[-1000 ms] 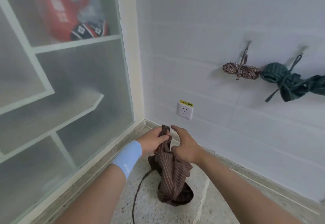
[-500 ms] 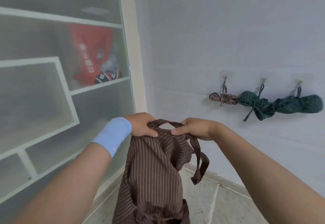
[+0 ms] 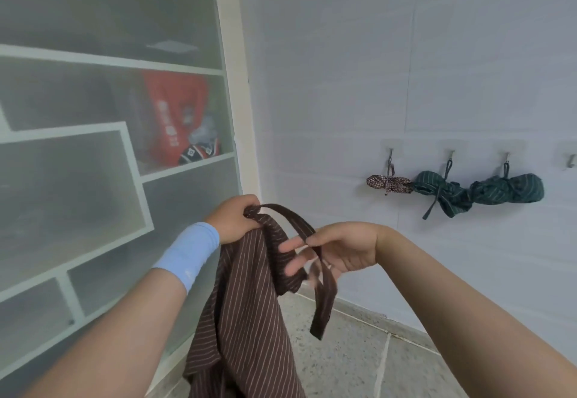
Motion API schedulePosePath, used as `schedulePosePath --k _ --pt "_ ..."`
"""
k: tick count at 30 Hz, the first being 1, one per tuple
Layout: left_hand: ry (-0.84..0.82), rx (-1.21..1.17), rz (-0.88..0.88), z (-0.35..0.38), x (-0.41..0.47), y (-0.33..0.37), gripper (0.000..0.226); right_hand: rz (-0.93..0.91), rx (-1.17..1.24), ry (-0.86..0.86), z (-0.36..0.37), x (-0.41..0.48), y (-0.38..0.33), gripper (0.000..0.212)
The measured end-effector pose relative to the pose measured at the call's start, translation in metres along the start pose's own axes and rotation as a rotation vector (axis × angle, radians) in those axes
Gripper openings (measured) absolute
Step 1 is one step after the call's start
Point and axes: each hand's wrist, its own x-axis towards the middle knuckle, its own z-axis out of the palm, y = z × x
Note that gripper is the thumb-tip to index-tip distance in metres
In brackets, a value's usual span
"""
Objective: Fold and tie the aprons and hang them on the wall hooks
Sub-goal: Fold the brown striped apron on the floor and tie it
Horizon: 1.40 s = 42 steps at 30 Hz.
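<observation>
**Brown striped apron held up by the corner of the room**

I am standing facing a pale grey tiled wall, with a frosted-glass shelving cabinet with white frames filling my left side. A red bag with white lettering is showing blurrily behind the glass. The speckled stone floor is running below.

The dark brown apron with thin pale stripes is hanging in front of me, between my forearms and clear of the wall, its lower part dropping out of sight at the bottom edge.

On the wall to my right, two dark green striped apron bundles are hanging tied up and touching each other. A small brown checked bundle is hanging just beside them on the left.

My left hand, wearing a light blue wristband, is gripping the bunched top edge of the brown apron with curled fingers. My right hand is turned palm up, pinching the narrow brown strap between thumb and forefinger while the other fingers are spreading loosely; they are blurred. The strap is arching from my left hand to my right and dangling below it.

A row of small metal wall hooks on clear pads is carrying the three bundles, and a fourth hook is sitting at the right edge.
</observation>
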Motion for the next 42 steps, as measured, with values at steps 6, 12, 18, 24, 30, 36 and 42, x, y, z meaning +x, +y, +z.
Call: schedulePosePath --k 6,12,18,24,30,36,42 --pt "0.004 -0.081 0.086 -0.018 -0.004 0.01 0.026 -0.18 0.0 0.3 0.003 0.002 0.011 0.06" --pt "0.141 -0.06 0.105 -0.032 -0.006 0.011 0.021 -0.082 -0.044 0.143 0.024 0.015 0.018 0.054" --pt "0.197 0.002 0.097 -0.035 -0.011 0.017 0.025 -0.124 -0.797 1.052 0.002 0.025 0.031 0.035" --pt "0.192 -0.052 0.093 -0.04 -0.012 0.025 0.032 -0.039 -0.756 0.779 0.001 0.042 0.062 0.048" --pt "-0.076 -0.084 -0.118 -0.056 -0.017 0.014 0.01 -0.309 -0.226 0.942 0.016 0.041 0.032 0.017" --pt "0.001 -0.134 -0.131 -0.06 -0.03 -0.025 0.019 -0.31 -0.293 1.274 -0.012 0.019 0.009 0.025" --pt "0.086 -0.19 -0.089 -0.078 -0.051 -0.007 0.019 -0.127 -0.609 1.036 0.002 -0.021 -0.028 0.023"
